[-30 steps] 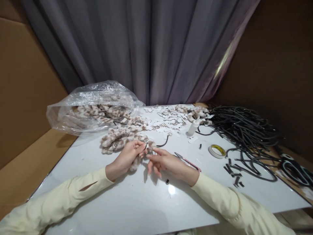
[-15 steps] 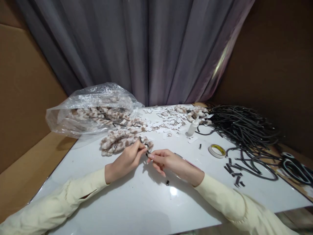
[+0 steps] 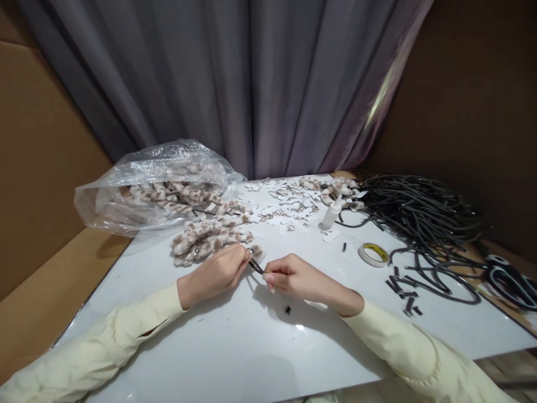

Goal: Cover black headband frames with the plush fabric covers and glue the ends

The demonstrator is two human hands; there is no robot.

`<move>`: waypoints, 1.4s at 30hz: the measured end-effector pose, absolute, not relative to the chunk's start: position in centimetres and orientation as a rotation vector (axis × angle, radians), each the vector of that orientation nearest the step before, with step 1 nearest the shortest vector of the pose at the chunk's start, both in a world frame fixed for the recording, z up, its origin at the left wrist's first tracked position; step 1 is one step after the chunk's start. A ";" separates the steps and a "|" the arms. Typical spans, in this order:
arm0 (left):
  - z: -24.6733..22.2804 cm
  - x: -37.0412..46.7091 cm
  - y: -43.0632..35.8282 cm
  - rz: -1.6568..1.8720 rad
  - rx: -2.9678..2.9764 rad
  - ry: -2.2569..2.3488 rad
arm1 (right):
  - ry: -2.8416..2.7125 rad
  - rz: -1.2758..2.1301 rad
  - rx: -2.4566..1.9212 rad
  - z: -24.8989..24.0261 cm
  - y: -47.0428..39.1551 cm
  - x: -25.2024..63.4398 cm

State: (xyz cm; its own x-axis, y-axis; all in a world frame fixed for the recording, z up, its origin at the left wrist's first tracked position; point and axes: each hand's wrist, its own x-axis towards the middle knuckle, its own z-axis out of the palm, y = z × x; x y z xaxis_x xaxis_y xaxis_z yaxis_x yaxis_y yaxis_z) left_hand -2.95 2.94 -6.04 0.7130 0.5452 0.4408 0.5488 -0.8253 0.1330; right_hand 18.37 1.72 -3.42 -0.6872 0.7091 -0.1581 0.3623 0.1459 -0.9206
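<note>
Over the middle of the white table [image 3: 201, 347], a thin black cord [image 3: 256, 267] stretches between my two hands. My left hand [image 3: 224, 267] pinches its upper left end, close beside the spotted furry pieces [image 3: 210, 238]. The other end is between the thumb and fingers of my right hand [image 3: 289, 276]. A small pale piece shows at my left fingertips, too small to make out. Below my right hand a small black piece [image 3: 287, 310] lies on the table.
A clear plastic bag [image 3: 168, 162] of furry strips is at the back left. White tags [image 3: 289, 204] lie behind my hands. To the right are a white bottle [image 3: 330, 215], a tape roll [image 3: 373, 254], short black pieces [image 3: 403, 288], a black cord heap [image 3: 419, 215] and scissors [image 3: 507, 280].
My right hand has moved a little right, away from my left hand, and more of the black cord now shows between them. My left hand has turned slightly, with its fingers closed.
</note>
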 end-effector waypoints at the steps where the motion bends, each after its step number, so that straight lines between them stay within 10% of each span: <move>1: -6.2 -3.0 2.9 -0.685 -2.892 -0.911 | -2.171 1.496 -1.037 -3.2 1.6 18.4; 14: -4.0 -1.6 1.4 -0.607 -3.305 -1.240 | -2.681 -0.211 -1.112 -4.5 2.6 18.9; 42: -5.5 -1.1 1.7 -0.919 -3.296 -1.446 | -2.554 0.365 -0.788 -5.0 2.8 18.5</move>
